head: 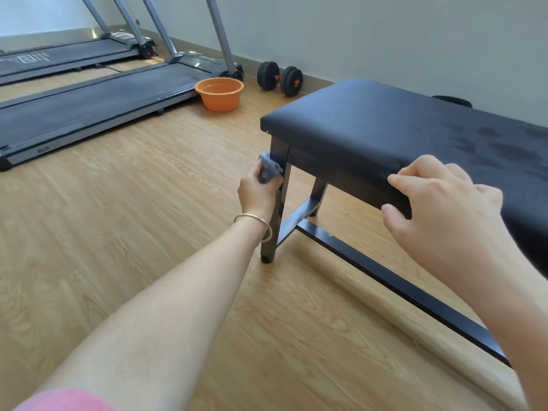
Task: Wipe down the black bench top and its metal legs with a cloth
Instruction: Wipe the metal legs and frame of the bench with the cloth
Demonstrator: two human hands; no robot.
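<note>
Nearest the lens, a pink sleeve point(63, 400) is being shown at the bottom edge, with the left forearm reaching out from it toward the bench. A bunched blue cloth point(269, 170) is being gripped in the left hand point(258, 192), whose fingers are closed around it, and it is being pressed against the upper part of the near corner metal leg point(277, 203), just below the seat. The right hand point(439, 203) is being rested on the near edge of the black bench top point(385, 126), fingers curled over the padding and thumb under its side, holding nothing else (apparently steadying the bench).

Dull patches are being seen on the top toward the right, so that surface is being judged already wiped or damp, while the legs are being judged only begun: the far leg point(318, 194) and the low crossbar point(394, 280) are untouched by the cloth at this moment.

Trouble may be caused by the small wad slipping off the narrow leg, leaving its far faces missed. The bench may be slid on the smooth wooden floor point(148, 232) if the steadying grip is loosened. The orange basin point(220, 93) is standing well apart.
</note>
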